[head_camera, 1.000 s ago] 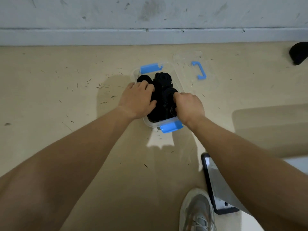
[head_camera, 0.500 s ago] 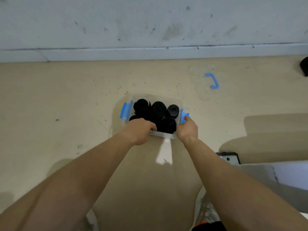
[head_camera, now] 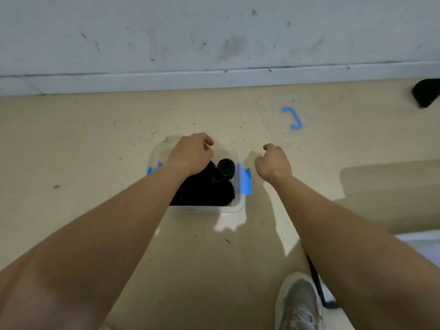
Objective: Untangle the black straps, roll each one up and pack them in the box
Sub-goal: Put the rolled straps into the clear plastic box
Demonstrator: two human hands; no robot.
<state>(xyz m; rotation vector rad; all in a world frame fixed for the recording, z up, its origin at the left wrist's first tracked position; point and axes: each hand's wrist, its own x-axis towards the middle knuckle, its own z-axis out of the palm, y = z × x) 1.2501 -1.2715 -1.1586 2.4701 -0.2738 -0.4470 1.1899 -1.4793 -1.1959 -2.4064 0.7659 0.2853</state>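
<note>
Right hand [head_camera: 273,164] hangs empty, left hand's [head_camera: 190,153] hold unclear over the box [head_camera: 228,209]; unpressed, the rolled straps [head_camera: 222,189] could spring loose.

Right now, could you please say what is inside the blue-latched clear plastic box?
Rolled black straps, one roll end-up near the far right corner. The left hand and forearm hide the left part of the box.

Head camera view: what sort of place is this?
Likely a bare indoor room, perhaps a workspace: scuffed grey wall, beige floor strewn with tiny debris, clear box standing on that floor.
</note>
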